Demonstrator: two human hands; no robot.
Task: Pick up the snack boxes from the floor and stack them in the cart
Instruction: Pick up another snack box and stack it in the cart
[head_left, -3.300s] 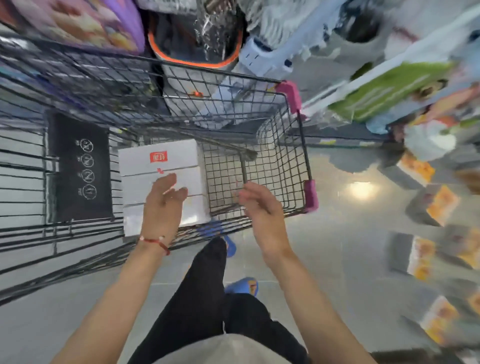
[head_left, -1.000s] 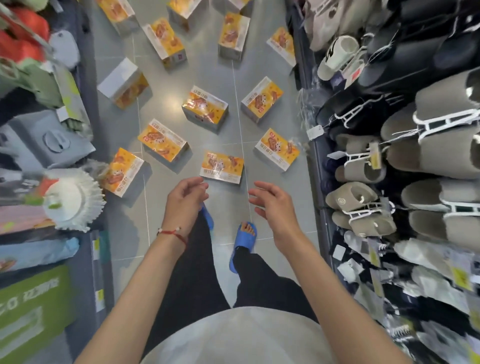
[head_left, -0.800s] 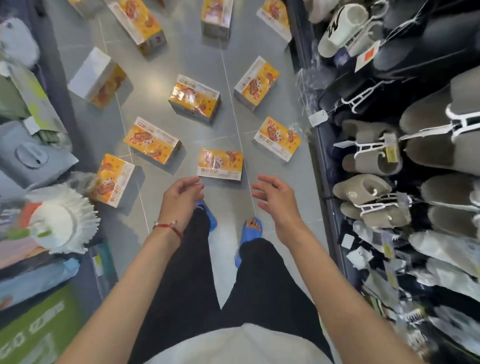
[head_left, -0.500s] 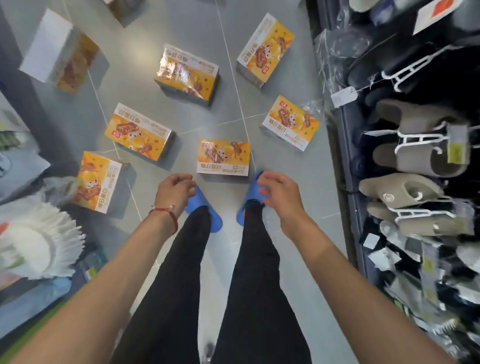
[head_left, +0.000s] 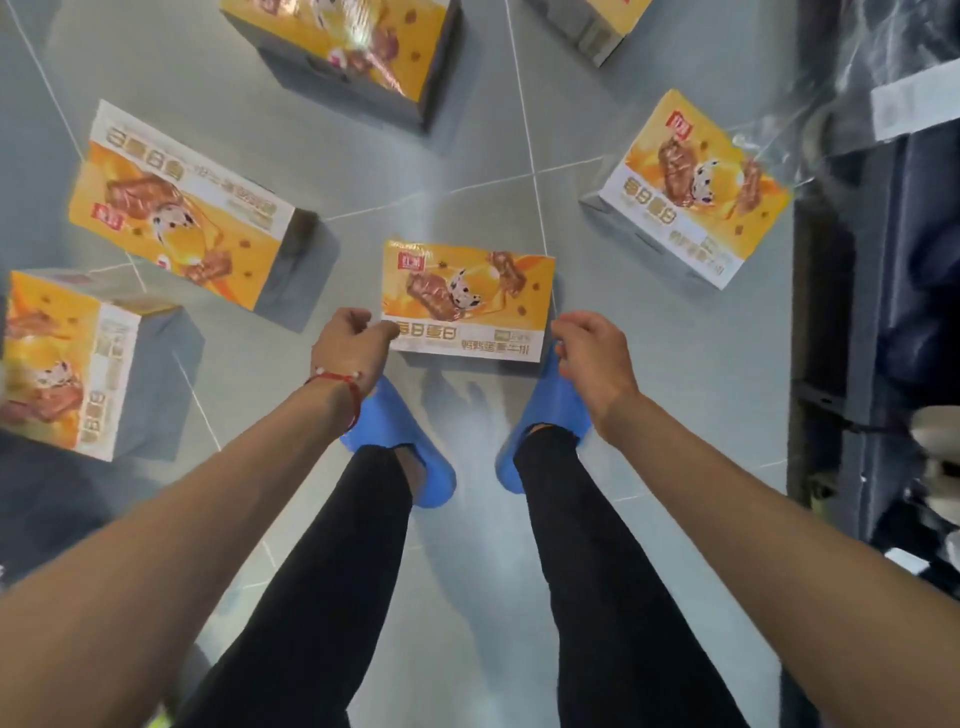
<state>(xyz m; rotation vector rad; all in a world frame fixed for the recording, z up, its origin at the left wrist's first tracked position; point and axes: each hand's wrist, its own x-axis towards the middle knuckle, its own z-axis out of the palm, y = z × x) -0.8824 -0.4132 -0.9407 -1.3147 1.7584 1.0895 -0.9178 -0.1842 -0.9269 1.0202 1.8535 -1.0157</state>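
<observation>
amid other boxes (head_left: 182, 208), slippers (head_left: 395, 431) near box (head_left: 467, 296); closer than before: left hand (head_left: 350, 345) at corner, grip unclear, right hand (head_left: 595, 358) loose, empty.

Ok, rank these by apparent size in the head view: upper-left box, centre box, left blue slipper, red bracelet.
1. upper-left box
2. centre box: same print, so the gap may be only lens and nearness
3. left blue slipper, partly hidden
4. red bracelet
</observation>
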